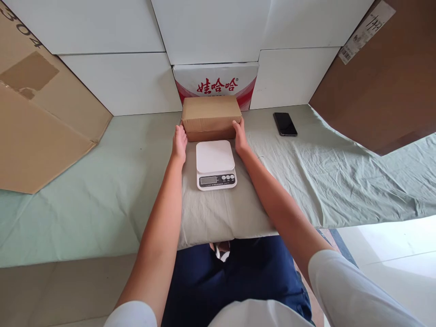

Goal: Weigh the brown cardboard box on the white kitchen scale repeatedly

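Head view: both hands (179, 141) (240, 135) clasping plain brown box (211, 113) before red "娃哈哈" carton (215, 84), behind scale (215, 164).

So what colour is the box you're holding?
Plain brown cardboard: the box, between the left hand and right hand, shows best in the head view.
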Motion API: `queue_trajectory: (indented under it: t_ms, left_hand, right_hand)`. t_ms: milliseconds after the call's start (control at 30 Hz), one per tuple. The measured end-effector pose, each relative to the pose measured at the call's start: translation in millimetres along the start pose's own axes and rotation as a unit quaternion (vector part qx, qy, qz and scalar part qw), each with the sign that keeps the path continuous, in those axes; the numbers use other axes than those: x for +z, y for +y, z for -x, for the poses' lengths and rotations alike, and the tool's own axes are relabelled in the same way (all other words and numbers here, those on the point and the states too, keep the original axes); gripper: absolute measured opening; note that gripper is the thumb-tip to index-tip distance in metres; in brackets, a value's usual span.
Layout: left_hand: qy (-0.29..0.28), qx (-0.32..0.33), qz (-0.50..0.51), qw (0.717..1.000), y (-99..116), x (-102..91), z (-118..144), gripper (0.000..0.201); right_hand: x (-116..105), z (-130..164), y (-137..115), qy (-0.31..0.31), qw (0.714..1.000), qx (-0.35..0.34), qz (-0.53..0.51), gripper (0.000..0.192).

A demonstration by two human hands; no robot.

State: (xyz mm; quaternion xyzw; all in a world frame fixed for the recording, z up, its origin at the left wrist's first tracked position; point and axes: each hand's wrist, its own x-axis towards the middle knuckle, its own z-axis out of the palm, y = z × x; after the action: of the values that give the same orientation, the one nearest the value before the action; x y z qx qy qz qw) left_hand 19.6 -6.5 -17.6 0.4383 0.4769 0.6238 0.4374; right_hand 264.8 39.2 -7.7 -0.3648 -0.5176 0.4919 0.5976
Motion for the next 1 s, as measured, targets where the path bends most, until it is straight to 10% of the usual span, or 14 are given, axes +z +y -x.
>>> queue_trajectory:
  t_ms: [200,433,633,1000]
  left_hand:
    - [-0.007,0.052,-0.01,0.999,26.0,-2.8,9.7,0.114]
    - [-0.025,0.151,-0.014,0.988,64.2,2.2,107.6,0.101]
    - [0.003,0.166,-0.003,0.986,51.6,4.0,167.6,0.096]
    - [0.006,0.149,0.013,0.989,35.0,2.6,174.2,0.092]
  right_hand:
    - [-3.3,-2.9,-28.1,-0.044,0.999,-0.018,0.007,0.097]
    - [-27.6,72.9,-68.1,-0.105,0.989,-0.085,0.06,0.098]
    - [-34.3,131.4,-51.8,-0.108,0.992,-0.063,0.019,0.101]
    - [-35.5,134.2,-47.3,-0.095,0.994,-0.055,0.022,0.096]
